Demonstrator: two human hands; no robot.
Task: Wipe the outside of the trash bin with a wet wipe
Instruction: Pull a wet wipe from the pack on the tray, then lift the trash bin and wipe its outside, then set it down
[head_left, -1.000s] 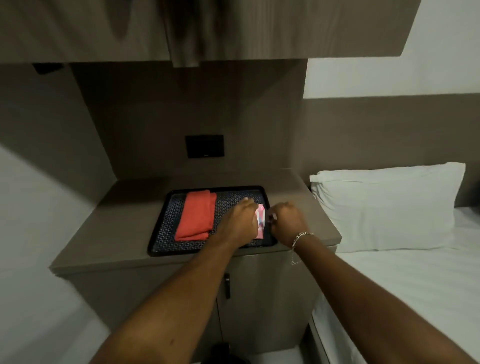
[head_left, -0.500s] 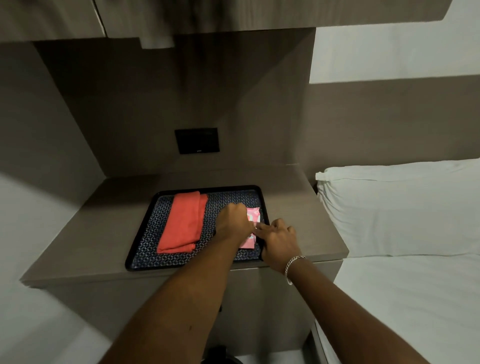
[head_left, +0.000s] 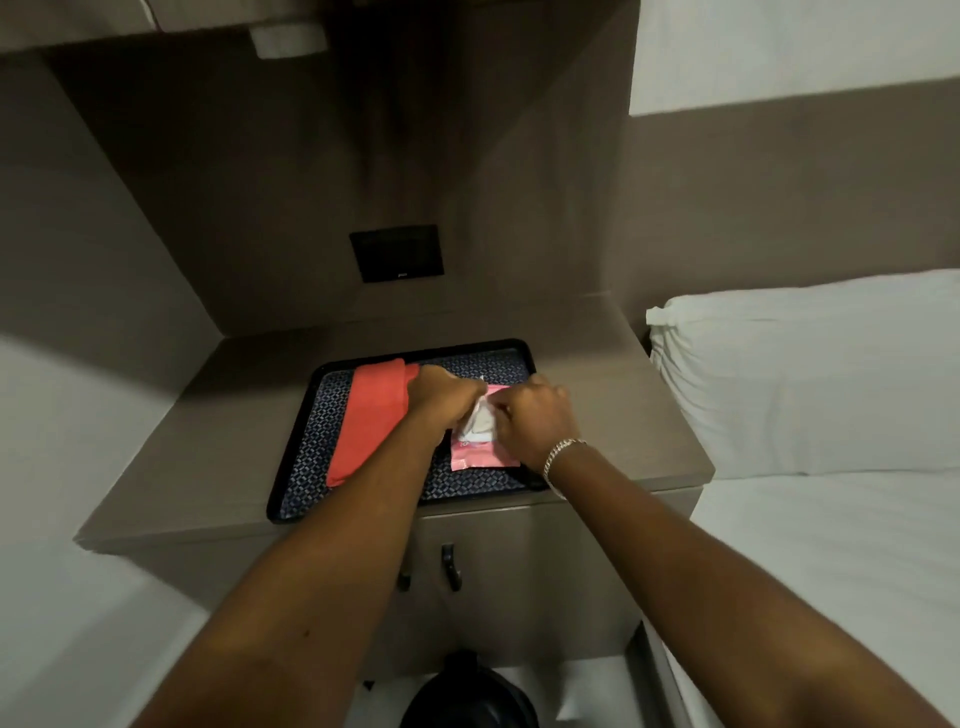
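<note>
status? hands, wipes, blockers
Both hands, left hand and right hand, on pink wipe pack in tray. Wipe emerging. Nothing blocking.

the wipe packet is glossy pink plastic film, lying on the tray, whose rim looks like smooth black plastic. left of the packet lies a matt coral cloth. beneath the tray, the cabinet top is matt wood-look laminate.

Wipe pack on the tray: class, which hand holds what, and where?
The left hand presses the pack at its far left part. The right hand pinches the white wipe at the opening.
</note>
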